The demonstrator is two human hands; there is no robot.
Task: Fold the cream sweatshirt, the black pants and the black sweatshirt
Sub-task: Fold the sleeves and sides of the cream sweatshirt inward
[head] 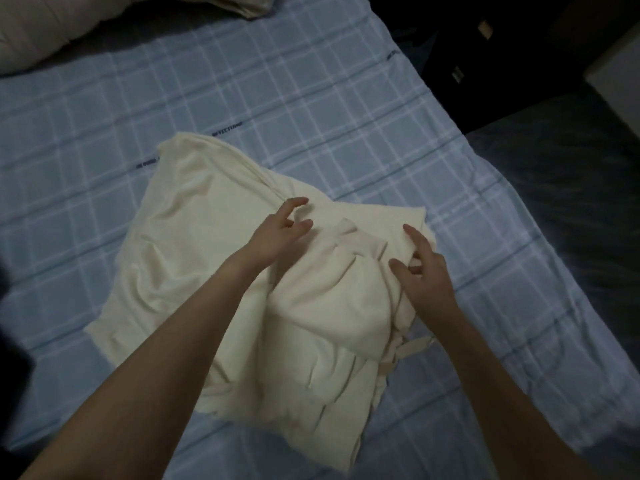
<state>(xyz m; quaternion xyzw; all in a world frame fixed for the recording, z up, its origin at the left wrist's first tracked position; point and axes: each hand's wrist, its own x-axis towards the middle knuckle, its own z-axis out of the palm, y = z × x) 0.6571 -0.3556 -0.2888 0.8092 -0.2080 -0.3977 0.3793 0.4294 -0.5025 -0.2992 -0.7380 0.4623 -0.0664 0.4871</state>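
one cream sweatshirt, soft and rumpled, lies bunched on a blue checked bed sheet, with bare sheet open on every side of it and one white pillow far up-left of it. two bare hands meet it: the left hand, fingers spread loose, at its centre; the right hand at its right edge, grip impossible to tell.

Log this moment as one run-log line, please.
cream cloth sweatshirt: rumpled on blue checked bedsheet | left hand: open | right hand: grip unclear
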